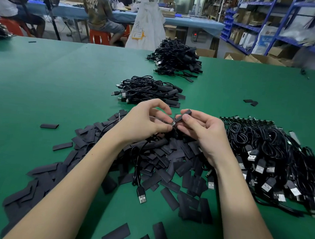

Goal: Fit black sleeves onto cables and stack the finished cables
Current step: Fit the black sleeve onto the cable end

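Loose black sleeves (88, 138) lie flat in a heap across the near left and near centre of the green table (44, 74). Left hand (145, 121) pinches the small connector end of a cable (173, 123) between thumb and forefinger above this heap; the cable hangs toward the near edge, its USB plug (141, 196) resting on the table and pointing at that edge. Right hand (202, 128) grips one sleeve (184, 116), long axis tilted up and to the right, lower end meeting the connector. Two stacks of finished cables (147, 90) (175, 59) sit beyond the hands toward the far edge. Unsleeved cables (273, 155) are piled at the right edge. Blue shelving (271, 24) and seated workers (100, 12) occupy the room behind.
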Tool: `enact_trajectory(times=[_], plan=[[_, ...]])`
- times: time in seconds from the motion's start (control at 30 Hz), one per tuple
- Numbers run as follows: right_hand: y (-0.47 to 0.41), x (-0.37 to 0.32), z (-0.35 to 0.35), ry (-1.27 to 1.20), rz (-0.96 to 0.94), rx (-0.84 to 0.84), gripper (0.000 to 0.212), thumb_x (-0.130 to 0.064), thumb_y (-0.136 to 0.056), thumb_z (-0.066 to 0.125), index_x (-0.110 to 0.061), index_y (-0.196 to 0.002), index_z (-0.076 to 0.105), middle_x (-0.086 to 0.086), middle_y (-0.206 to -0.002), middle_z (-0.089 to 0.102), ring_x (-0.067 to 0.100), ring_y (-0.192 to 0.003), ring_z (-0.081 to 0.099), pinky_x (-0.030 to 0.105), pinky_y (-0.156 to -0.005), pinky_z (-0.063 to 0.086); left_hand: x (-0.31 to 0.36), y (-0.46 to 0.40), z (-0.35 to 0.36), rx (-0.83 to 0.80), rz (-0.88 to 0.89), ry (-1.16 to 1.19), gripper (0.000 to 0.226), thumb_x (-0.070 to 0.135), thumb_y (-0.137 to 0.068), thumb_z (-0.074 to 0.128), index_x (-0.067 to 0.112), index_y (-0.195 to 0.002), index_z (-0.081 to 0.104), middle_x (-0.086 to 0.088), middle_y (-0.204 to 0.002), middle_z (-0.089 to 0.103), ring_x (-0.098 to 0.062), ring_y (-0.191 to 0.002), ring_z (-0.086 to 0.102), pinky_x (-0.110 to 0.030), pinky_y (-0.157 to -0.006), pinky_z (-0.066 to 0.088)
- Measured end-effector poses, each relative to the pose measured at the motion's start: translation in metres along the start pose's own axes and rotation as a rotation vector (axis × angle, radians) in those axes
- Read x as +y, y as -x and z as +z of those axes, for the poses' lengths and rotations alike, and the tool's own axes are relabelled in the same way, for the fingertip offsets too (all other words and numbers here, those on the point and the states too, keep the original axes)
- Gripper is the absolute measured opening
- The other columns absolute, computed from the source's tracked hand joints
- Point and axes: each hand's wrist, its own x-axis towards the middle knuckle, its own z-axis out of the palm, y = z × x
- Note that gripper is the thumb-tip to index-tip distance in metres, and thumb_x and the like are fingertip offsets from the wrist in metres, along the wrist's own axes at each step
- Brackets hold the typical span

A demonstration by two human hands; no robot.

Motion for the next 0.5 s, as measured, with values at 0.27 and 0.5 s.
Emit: enact_trajectory(times=[0.27, 0.5], plan=[[0.0014, -0.0021, -0.0002, -0.004, -0.003, -0.010, 0.011, -0.003, -0.094, 0.067, -0.004, -0.103, 0.073, 0.014, -0.097, 0.078, 0.023, -0.090, 0.076, 0.022, -0.077, 0.060, -0.0009, 0.0004, -0.0003, 0.008, -0.005, 0.050, 0.031, -0.004, -0.080, 0.081, 0.011, -0.102, 0.064, -0.001, -0.088, 0.079, -0.009, -0.070, 0.071, -0.018, -0.062, 0.052], [0.0027, -0.0034, 0.0031, 0.033, -0.009, 0.034, 0.012, -0.001, -0.092, 0.070, -0.003, -0.103, 0.073, 0.015, -0.095, 0.078, 0.024, -0.087, 0.076, 0.022, -0.075, 0.061, -0.0023, -0.0006, 0.0025, 0.026, 0.010, 0.043, 0.032, -0.003, -0.079, 0.081, 0.010, -0.102, 0.065, -0.004, -0.090, 0.079, -0.014, -0.078, 0.074, -0.023, -0.071, 0.056]])
